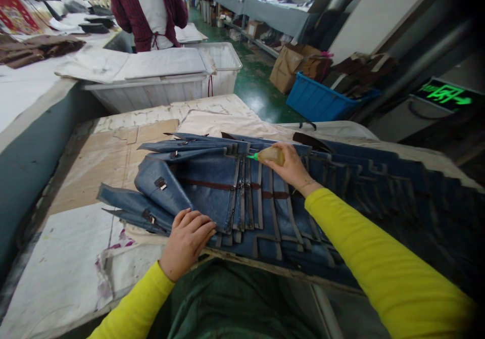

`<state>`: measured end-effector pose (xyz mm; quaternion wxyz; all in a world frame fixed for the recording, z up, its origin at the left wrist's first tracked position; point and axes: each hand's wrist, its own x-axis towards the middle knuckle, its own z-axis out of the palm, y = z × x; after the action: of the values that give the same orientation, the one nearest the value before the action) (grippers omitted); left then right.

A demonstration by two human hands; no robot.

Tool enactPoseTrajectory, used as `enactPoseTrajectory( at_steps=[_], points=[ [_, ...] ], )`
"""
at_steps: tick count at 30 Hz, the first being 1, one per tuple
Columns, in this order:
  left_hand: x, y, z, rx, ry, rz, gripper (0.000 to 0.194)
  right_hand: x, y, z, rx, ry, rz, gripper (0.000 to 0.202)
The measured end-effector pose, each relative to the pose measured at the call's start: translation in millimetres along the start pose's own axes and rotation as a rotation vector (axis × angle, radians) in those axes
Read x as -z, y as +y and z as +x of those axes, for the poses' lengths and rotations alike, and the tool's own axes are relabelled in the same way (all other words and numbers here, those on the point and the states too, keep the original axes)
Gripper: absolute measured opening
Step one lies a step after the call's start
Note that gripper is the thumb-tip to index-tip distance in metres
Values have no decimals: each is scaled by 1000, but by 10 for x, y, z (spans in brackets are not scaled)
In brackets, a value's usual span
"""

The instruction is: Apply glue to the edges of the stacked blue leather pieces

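Right hand (290, 167) closed round squeeze bottle (270, 155), green nozzle at top end of grey edge strips (242, 202). Left hand (191, 238) open, palm down on near edge of blue panels (206, 170), which lie overlapped on counter (223, 104). Progress: looks partway. Strips below nozzle have glossy spots, so probably wetted; those further right look duller, probably left to do. Can't tell whether any panel is finished

Moderate, cool indoor light — glare on the green floor (261, 104). Right side falls dark, corner black. Edges stretched and smeared; background soft — foreground clearer.
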<state>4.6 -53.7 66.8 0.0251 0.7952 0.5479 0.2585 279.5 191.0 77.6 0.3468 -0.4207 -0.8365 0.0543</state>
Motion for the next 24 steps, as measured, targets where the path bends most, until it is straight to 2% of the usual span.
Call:
enactPoseTrajectory(
  at_steps=[5, 9, 14, 16, 18, 20, 22, 24],
  points=[
    [-4, 2, -2, -1, -2, -6, 21, -6, -9, 21, -15, 28, 7, 46],
    [-18, -7, 4, 1, 11, -9, 20, 25, -35, -93, -24, -51, 43, 46],
    [64, 114, -24, -1, 54, -28, 26, 178, -19, -250, -253, -228, 187, 46],
    [101, 260, -78, -57, 50, -87, 29, 265, 23, -248, -333, -201, 215, 45],
    [66, 443, -171, -157, -66, -202, 29, 345, 76, -210, -360, -90, 161, 48],
    [-92, 612, -301, -244, -283, -317, 25, 400, 127, -157, -337, 14, 70, 50],
    [-375, 724, -453, -282, -497, -380, 20, 424, 166, -112, -282, 63, 0, 51],
    [-726, 762, -599, -303, -626, -409, 19, 419, 193, -84, -230, 82, -35, 49]
  ],
)
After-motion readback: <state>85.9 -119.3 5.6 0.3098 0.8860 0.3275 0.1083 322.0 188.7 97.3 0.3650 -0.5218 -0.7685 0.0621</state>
